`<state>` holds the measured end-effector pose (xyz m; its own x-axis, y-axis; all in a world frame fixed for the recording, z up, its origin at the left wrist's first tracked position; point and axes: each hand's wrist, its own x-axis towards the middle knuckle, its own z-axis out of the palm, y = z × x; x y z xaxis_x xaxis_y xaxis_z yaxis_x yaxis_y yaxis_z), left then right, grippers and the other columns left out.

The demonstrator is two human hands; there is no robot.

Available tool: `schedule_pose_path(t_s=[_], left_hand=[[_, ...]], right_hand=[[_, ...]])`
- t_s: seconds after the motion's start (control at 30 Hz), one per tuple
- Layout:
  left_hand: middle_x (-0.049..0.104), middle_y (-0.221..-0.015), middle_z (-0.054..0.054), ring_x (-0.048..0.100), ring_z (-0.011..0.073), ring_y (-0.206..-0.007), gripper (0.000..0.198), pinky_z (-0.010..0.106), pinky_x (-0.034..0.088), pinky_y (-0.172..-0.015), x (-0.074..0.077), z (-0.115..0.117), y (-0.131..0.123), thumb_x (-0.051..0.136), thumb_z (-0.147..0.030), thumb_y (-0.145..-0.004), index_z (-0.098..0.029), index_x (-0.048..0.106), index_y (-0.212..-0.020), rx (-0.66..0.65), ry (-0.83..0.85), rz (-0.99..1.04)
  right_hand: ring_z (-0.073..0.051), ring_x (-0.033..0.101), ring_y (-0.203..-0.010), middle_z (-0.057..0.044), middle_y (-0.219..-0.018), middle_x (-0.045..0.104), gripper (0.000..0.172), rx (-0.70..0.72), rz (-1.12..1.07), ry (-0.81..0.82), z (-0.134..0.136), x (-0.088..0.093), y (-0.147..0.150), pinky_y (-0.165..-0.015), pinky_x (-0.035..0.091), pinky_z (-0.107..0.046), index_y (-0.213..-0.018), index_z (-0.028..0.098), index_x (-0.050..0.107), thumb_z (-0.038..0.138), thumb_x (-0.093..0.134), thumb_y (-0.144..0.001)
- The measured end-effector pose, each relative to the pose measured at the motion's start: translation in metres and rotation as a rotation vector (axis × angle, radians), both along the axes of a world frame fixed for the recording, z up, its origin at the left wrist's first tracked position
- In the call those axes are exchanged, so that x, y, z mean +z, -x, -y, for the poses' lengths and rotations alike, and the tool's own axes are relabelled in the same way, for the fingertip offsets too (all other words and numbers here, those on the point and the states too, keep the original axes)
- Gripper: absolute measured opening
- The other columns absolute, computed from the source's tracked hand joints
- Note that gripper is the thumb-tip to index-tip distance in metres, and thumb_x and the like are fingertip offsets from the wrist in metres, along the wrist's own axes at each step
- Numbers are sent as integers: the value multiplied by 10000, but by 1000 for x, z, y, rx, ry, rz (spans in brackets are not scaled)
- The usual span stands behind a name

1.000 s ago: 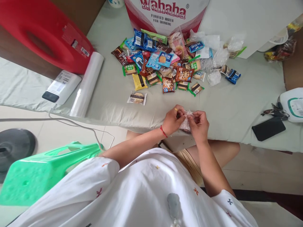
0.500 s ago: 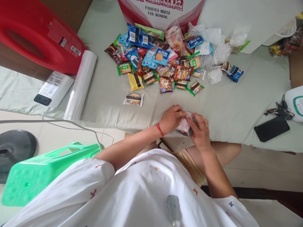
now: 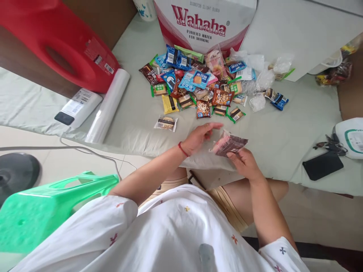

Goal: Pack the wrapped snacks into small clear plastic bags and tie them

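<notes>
My right hand grips a small bundle of snack packets, brown on one side and pink on the other, with clear plastic wrap around part of it. It is held tilted just over the table's front edge. My left hand is to the left of the bundle, apart from it, with its fingers stretched out and nothing in them. A wrapped round biscuit lies alone beyond my left wrist. Farther back spreads a pile of wrapped biscuits and snack packets.
Behind the pile stands a white and red water carton. Crumpled clear plastic lies right of it. At left are a red jug, a plastic film roll and a white device; at right, a black phone-like slab and keys.
My left hand has come off the bundle and opened. My right hand has turned the bundle so that its brown side shows. The camera view has tilted up a little.
</notes>
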<state>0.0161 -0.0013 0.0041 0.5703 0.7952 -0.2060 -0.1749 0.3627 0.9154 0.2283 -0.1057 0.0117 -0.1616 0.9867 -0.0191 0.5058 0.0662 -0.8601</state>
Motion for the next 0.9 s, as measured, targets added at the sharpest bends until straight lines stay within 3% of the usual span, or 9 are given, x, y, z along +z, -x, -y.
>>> schedule_pose_path(t_s=[0.07,0.17,0.3,0.43,0.53,0.63,0.7,0.8,0.9], left_hand=[[729,-1270,117,707,250,-1065,602,353,573,-820,9,3,-1,713,-655,-823,-248,728,-1266,-106,189,174],[755,-1146,114,727,275,-1047,692,398,574,-865,19,14,-13,927,-478,-639,-228,677,-1234,-232,359,301],[686,-926,-10,710,180,-878,553,322,556,-769,22,28,-29,885,-291,-642,-251,578,-1101,13,408,335],[609,-875,-59,656,111,-777,568,277,539,-738,19,36,-39,806,-179,-602,-258,494,-1070,114,468,389],[601,-912,-52,648,113,-796,567,276,538,-733,13,44,-44,797,-190,-605,-259,467,-1062,124,451,350],[617,-1022,9,656,141,-884,571,295,549,-771,4,55,-41,832,-312,-681,-240,493,-1136,48,316,163],[612,-1115,64,650,177,-1009,615,331,565,-858,-1,59,-27,841,-365,-723,-217,512,-1221,34,99,6],[590,-1239,118,605,235,-1176,602,381,577,-934,-5,57,13,784,-366,-813,-217,512,-1329,85,-335,-192],[615,-1145,99,637,213,-1027,324,380,592,-883,-10,51,57,674,-342,-904,-209,591,-1187,214,-610,-459]], right_hand=[[-241,687,-932,-46,-960,752,417,33,-120,87,4,0,14,-899,552,-394,-1036,222,734,591,542,-999],[-196,640,-786,-15,-809,690,445,-64,-288,176,9,-5,34,-772,556,-339,-922,216,690,648,588,-954],[-167,598,-695,-4,-794,650,494,-441,-552,223,18,-10,51,-608,555,-298,-893,226,623,719,642,-877],[-193,656,-790,-48,-989,696,515,-466,-659,291,34,-6,60,-548,579,-298,-1091,237,641,709,635,-886],[-188,661,-793,-33,-962,694,478,-464,-648,297,47,-4,62,-593,604,-304,-1098,246,640,664,691,-870],[-152,623,-679,-9,-848,681,437,-492,-605,351,68,0,47,-619,592,-297,-1002,224,653,636,713,-868],[-143,609,-666,-16,-827,691,427,-465,-493,406,84,8,20,-616,558,-277,-962,201,681,602,760,-841],[-155,603,-676,-26,-776,698,432,-546,-226,420,95,34,-45,-594,501,-261,-878,183,710,576,839,-755],[-128,487,-510,4,-595,610,432,-730,113,439,61,71,-134,-488,393,-262,-808,181,709,586,835,-725]])
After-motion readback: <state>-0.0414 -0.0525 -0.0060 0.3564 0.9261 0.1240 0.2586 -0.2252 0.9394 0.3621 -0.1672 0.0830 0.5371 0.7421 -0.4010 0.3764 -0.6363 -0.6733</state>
